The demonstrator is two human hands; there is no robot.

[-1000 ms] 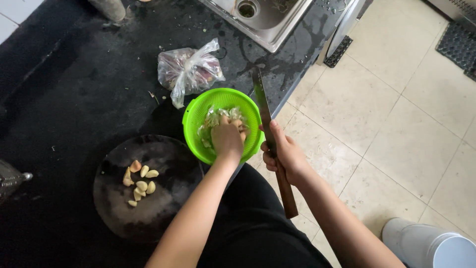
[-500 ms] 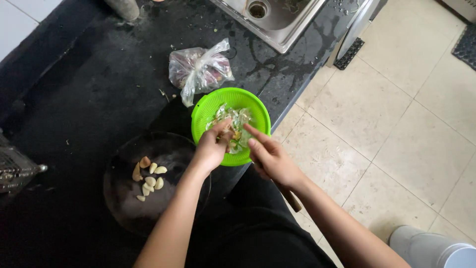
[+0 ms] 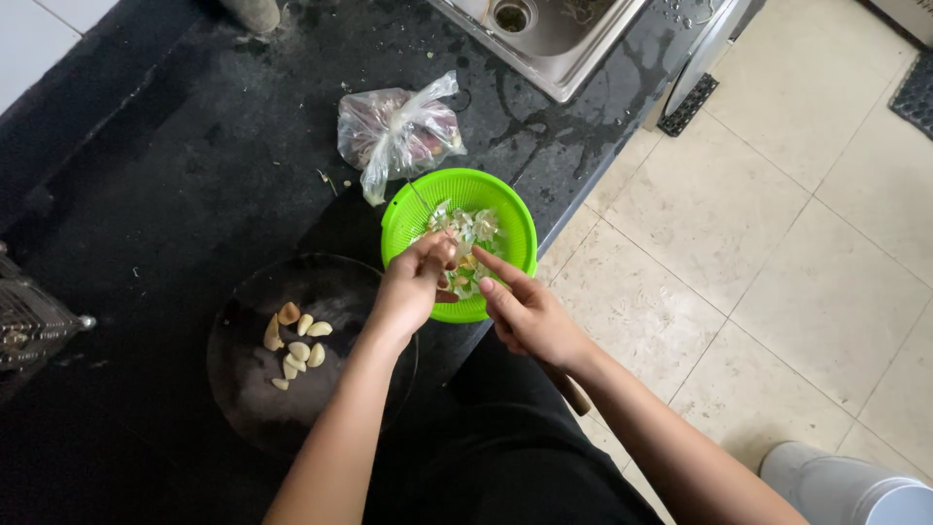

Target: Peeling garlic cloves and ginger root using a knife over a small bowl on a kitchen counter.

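Garlic clove (image 3: 449,255): pinched over the green colander (image 3: 505,209), too small for axis or pointing.
Left hand (image 3: 408,287): fingertips closed on the clove.
Right hand (image 3: 530,316): wrapped round a knife handle (image 3: 571,394), forefinger towards the clove.
Dark plate (image 3: 248,389): peeled cloves (image 3: 296,340).

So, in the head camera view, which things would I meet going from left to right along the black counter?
Wire rack at the edge → dark round board with peeled garlic cloves → left hand → right hand; farther back, tied plastic bag → steel sink.
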